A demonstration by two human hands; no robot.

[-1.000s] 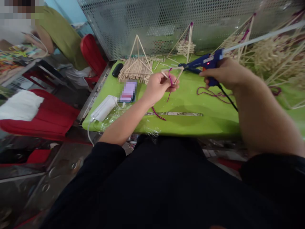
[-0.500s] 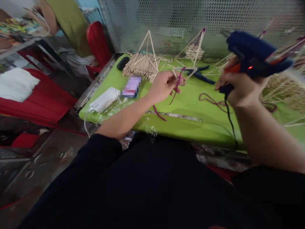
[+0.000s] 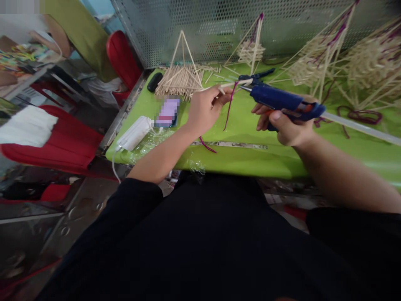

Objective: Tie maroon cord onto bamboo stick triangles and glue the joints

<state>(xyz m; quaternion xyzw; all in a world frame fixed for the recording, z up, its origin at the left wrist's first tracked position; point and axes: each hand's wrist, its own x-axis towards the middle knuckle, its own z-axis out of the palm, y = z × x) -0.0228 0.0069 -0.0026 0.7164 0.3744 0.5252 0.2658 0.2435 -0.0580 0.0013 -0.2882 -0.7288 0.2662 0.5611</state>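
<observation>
My right hand [image 3: 291,125] is wrapped round a blue hot glue gun [image 3: 278,99], with a pale glue stick [image 3: 360,126] jutting from its back end. The gun's metal nozzle [image 3: 246,88] points left, close to the wooden sticks [image 3: 239,82] that my left hand [image 3: 208,104] pinches. Purple yarn [image 3: 230,106] hangs from those sticks over the table; another purple strand [image 3: 207,145] shows below my left wrist. Whether the nozzle touches the wood I cannot tell. Behind the gun's tip lie dark-handled pliers [image 3: 263,75].
The green-covered table [image 3: 244,161] carries a pile of sticks [image 3: 178,81], a phone [image 3: 168,110], a white power bank [image 3: 134,133] and several stick frames [image 3: 308,60]. A perforated metal panel [image 3: 213,27] stands behind. Red chairs [image 3: 62,154] and another person's arm [image 3: 58,35] are at left.
My right hand has brought the glue gun left and down, and its nozzle is now by the sticks. My left hand keeps its pinch, slightly shifted in view.
</observation>
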